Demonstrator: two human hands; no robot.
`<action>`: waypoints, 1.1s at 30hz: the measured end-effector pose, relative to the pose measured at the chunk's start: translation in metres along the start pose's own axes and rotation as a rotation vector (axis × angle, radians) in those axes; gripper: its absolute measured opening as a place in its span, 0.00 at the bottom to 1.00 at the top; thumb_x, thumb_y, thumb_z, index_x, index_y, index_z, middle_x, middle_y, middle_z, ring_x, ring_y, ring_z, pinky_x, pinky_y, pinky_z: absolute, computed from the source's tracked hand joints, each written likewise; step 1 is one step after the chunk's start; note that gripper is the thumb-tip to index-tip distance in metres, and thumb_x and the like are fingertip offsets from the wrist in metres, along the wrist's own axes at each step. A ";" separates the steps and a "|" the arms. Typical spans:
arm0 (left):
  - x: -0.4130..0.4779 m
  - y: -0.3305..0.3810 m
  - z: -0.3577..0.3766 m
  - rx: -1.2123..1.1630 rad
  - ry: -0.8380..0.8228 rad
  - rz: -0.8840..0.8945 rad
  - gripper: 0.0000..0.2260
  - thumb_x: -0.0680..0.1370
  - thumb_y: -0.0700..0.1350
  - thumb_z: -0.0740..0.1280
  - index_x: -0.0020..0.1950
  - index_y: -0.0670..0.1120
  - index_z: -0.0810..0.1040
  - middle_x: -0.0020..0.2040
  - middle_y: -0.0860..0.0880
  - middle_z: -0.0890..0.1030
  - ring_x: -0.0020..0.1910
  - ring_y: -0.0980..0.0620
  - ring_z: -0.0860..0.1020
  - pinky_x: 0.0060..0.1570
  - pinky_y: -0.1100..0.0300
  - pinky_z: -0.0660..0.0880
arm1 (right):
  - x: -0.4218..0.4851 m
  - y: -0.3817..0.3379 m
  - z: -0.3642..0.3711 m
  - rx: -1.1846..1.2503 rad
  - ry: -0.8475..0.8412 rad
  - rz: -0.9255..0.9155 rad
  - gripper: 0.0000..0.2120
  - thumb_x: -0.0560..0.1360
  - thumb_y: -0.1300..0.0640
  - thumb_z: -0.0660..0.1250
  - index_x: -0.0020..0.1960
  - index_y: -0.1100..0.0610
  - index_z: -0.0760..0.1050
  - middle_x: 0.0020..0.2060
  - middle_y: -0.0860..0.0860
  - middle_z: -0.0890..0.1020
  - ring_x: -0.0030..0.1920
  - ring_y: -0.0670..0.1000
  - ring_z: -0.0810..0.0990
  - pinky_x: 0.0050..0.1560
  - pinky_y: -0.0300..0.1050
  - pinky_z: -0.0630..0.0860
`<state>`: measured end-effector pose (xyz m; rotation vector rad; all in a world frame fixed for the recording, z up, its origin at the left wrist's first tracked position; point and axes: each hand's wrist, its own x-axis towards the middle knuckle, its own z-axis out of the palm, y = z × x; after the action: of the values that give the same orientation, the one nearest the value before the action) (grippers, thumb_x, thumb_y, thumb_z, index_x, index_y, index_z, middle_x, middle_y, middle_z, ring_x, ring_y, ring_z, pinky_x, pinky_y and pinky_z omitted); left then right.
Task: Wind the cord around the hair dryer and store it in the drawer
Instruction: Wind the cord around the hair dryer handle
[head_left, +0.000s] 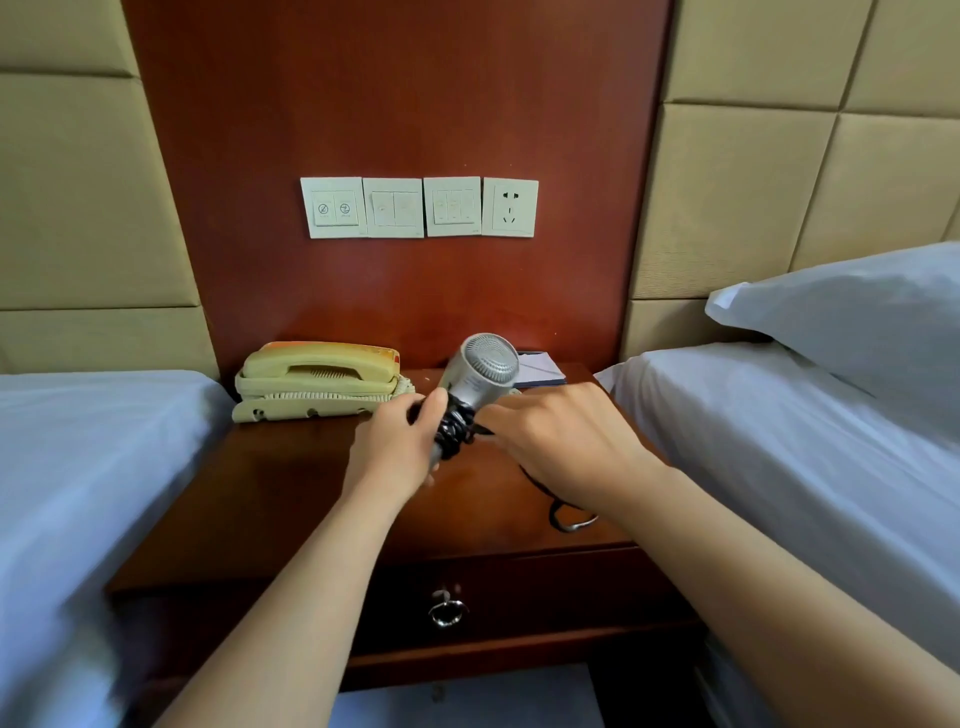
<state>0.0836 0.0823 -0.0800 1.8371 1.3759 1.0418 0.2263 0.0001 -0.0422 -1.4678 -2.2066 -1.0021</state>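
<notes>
At six o'clock the one drawer sat closed. Over the table, the left grip curled round the silver hair dryer handle, with black cord coiled on it. The right grip, at three o'clock, pinched the loose cord. Beyond lay one phone at ten o'clock, one notepad and four wall plates.

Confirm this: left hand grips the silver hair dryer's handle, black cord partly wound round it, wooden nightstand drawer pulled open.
Wrong on the drawer: the head view shows the dark wooden drawer shut. The rest stands: left hand grips the silver hair dryer, black cord partly wound.
</notes>
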 end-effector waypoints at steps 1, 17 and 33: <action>-0.002 0.000 -0.001 0.074 -0.028 0.040 0.17 0.78 0.60 0.54 0.50 0.51 0.78 0.31 0.47 0.82 0.23 0.51 0.78 0.28 0.62 0.73 | 0.001 0.000 0.001 0.002 0.009 0.011 0.11 0.68 0.58 0.55 0.30 0.53 0.72 0.21 0.48 0.71 0.19 0.52 0.69 0.29 0.34 0.39; -0.033 0.013 -0.013 0.133 -0.482 0.196 0.32 0.67 0.73 0.43 0.41 0.51 0.76 0.26 0.52 0.77 0.22 0.53 0.76 0.26 0.61 0.71 | 0.010 0.008 0.004 0.189 -0.095 0.087 0.14 0.79 0.45 0.55 0.47 0.51 0.76 0.42 0.50 0.83 0.42 0.56 0.79 0.33 0.45 0.63; -0.007 -0.011 -0.040 0.285 -0.299 0.168 0.11 0.76 0.60 0.61 0.40 0.55 0.75 0.34 0.46 0.81 0.21 0.50 0.78 0.25 0.63 0.72 | 0.012 0.020 -0.008 0.102 -0.219 0.337 0.16 0.75 0.39 0.61 0.38 0.51 0.68 0.41 0.53 0.79 0.47 0.60 0.77 0.38 0.45 0.63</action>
<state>0.0430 0.0789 -0.0709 2.2440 1.2548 0.6357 0.2383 0.0073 -0.0217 -1.8944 -2.0157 -0.6367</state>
